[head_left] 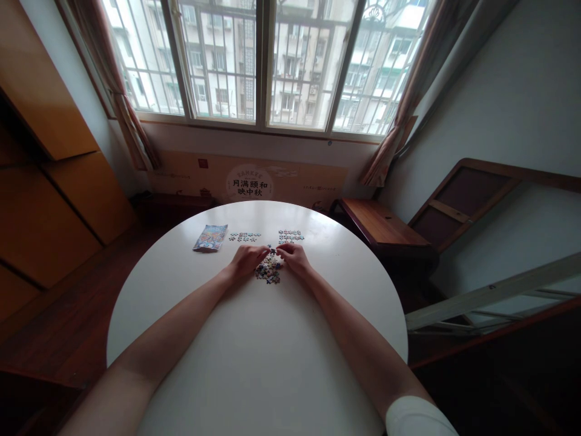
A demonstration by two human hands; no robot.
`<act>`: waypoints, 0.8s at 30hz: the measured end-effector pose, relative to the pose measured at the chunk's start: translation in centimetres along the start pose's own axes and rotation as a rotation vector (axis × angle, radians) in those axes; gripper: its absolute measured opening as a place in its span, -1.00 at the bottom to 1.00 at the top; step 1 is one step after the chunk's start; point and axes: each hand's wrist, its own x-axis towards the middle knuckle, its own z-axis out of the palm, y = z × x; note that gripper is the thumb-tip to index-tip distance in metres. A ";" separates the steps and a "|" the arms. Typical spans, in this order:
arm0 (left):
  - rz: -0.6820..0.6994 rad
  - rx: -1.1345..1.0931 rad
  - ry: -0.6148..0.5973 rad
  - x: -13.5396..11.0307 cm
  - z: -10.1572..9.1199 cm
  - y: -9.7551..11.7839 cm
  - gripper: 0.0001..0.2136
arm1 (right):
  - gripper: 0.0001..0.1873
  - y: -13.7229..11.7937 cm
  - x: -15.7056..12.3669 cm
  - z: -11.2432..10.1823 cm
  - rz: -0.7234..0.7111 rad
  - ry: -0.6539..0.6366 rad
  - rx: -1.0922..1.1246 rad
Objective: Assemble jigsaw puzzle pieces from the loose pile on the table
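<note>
Both hands meet over a loose pile of jigsaw puzzle pieces [269, 274] near the middle of the white round table. My left hand [247, 259] is closed, its fingertips at a small dark puzzle piece [273, 251]. From the other side my right hand [295, 257] pinches at the same piece. Behind the left hand, several puzzle pieces [245, 236] lie spread in rows. A second group of pieces [290, 235] is laid out in rows behind the right hand. To the left lies a colourful printed packet [210, 238].
The white round table [254, 363] has a curved edge on all sides. Beyond it are a barred window [258, 66] and a printed banner [290, 175]. A wooden bench [381, 221] stands at the right, orange cabinets [77, 206] at the left.
</note>
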 end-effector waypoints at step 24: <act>-0.013 -0.042 -0.036 0.1 0.1 -0.1 -0.72 | -0.85 0.4 -0.5 0.3 -0.124 0.027 -0.342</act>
